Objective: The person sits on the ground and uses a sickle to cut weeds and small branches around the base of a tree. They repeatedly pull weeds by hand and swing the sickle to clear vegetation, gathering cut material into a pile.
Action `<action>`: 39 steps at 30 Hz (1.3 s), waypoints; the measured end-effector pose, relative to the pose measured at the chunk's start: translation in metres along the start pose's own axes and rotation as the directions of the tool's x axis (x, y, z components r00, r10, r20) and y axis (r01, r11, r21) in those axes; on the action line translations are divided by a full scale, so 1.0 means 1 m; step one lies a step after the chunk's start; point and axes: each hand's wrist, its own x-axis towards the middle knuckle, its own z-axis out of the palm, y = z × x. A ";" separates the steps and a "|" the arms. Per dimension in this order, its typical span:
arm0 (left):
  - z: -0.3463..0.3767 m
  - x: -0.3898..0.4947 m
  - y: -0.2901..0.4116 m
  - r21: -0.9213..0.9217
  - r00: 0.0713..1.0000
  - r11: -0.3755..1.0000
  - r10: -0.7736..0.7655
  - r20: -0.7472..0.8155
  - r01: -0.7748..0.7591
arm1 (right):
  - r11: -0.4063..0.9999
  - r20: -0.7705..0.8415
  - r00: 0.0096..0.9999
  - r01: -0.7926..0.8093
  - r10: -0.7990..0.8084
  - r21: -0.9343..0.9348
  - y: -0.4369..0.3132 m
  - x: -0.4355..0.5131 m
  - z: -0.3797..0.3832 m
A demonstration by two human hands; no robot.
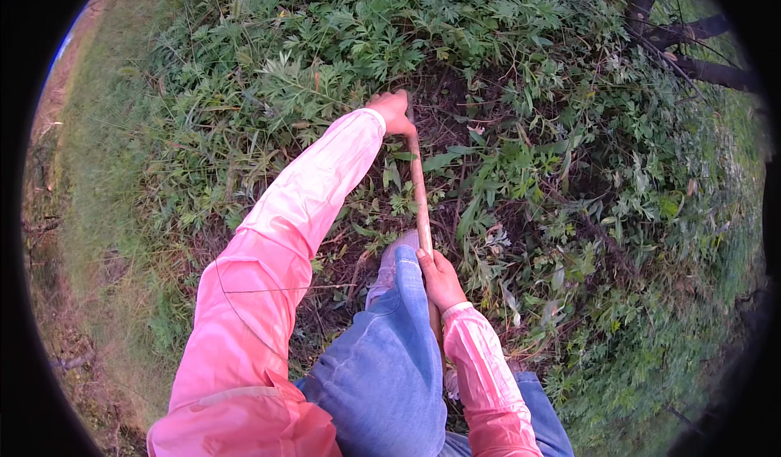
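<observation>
A long wooden pole [421,197] runs from beside my right leg up to the weeds before me. My left hand [392,113] is closed at its far part, thumb against the wood, with the fingers partly hidden. Just past that hand the pole's end reaches the plants and dark soil, and whether a tool head is fitted there cannot be made out. My right hand [443,281] grips the pole lower down, beside my knee in blue jeans [384,359]. Leafy green weeds [372,36] surround the far end.
A patch of bare dark soil [451,100] with plant litter lies right of the pole's end. Dark tree branches [695,36] reach in at the upper right. My shoe [390,261] stands left of the pole. Taller grass [104,170] spreads on the left.
</observation>
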 end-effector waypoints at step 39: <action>-0.013 -0.092 -0.051 0.747 0.839 0.619 0.521 -0.159 -0.243 | 0.935 -0.439 0.873 0.313 -0.213 0.168 -0.072 -0.015 -0.018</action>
